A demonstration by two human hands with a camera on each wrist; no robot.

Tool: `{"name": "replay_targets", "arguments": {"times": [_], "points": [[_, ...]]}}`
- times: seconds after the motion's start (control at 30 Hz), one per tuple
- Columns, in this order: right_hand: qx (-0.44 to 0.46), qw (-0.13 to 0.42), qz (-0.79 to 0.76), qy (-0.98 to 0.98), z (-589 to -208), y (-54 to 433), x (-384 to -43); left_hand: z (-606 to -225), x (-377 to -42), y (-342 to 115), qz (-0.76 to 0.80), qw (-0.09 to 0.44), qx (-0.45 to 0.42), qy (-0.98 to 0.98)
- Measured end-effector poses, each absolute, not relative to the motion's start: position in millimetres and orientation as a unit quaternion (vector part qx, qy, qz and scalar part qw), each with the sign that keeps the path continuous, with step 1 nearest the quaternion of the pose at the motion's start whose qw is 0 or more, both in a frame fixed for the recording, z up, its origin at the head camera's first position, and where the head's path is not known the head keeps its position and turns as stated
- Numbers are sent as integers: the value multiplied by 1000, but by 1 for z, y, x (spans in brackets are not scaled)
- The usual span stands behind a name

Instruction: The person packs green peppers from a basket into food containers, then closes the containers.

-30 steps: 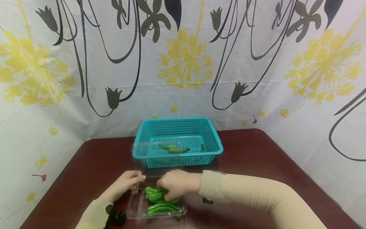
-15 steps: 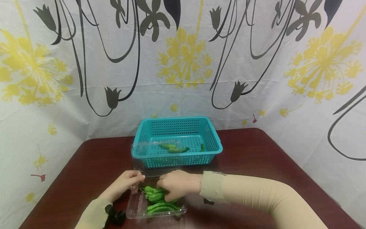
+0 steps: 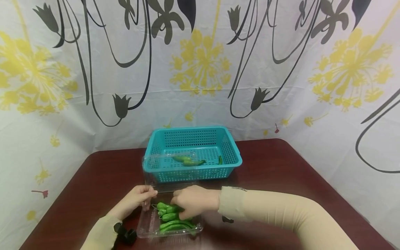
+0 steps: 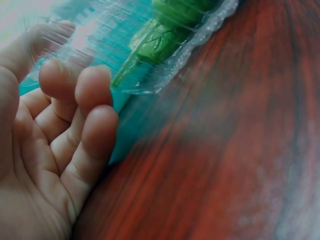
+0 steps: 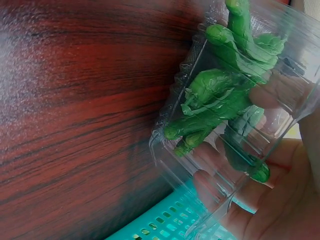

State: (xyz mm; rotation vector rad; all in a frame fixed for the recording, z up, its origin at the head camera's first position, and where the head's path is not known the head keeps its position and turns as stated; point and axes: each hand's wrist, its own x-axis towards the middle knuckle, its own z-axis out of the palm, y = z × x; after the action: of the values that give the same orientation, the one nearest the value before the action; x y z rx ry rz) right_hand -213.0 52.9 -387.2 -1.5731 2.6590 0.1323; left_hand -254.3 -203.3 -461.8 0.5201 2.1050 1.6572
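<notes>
Head view, item by item. Clear plastic tray (image 3: pixel 147 225): on the tabletop (image 3: pixel 281 166), just in front of the teal basket (image 3: pixel 232 156), its lid raised against the basket's near wall. Left hand (image 3: pixel 137 199): fingers pinching the tray's left rim, unchanged over the last second. Right hand (image 3: pixel 193 201): fingers curled over the green peppers (image 3: pixel 170 217) at the far end of the tray, closing round the top ones. Change noted: slight only; the hand sits a touch lower into the pile, nothing lifted out. Reading: a pick-up apparently in progress, grip being settled. Basket contents: two or three peppers (image 3: pixel 189 161), well beyond the fingertips. Right wrist view: peppers (image 5: pixel 220 100) pressed against fingers (image 5: pixel 270 95) through the clear wall.
</notes>
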Motion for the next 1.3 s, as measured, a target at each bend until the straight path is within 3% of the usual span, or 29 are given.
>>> {"name": "replay_targets", "arguments": {"times": [0.3, 0.6, 0.77, 0.97, 1.3], "points": [[-511, 31, 23, 858, -386, 55, -215, -463, -255, -204, 594, 210, 178, 755], [-549, -140, -70, 821, -355, 79, -221, -465, -254, -203, 595, 209, 181, 755], [-526, -146, -124, 829, -328, 107, -235, -464, -255, -204, 598, 212, 179, 752], [-437, -66, -135, 887, -292, 137, -272, -463, -254, -207, 598, 211, 177, 753], [-250, 191, -57, 948, -275, 153, -337, -464, -256, -205, 598, 205, 187, 752]]}}
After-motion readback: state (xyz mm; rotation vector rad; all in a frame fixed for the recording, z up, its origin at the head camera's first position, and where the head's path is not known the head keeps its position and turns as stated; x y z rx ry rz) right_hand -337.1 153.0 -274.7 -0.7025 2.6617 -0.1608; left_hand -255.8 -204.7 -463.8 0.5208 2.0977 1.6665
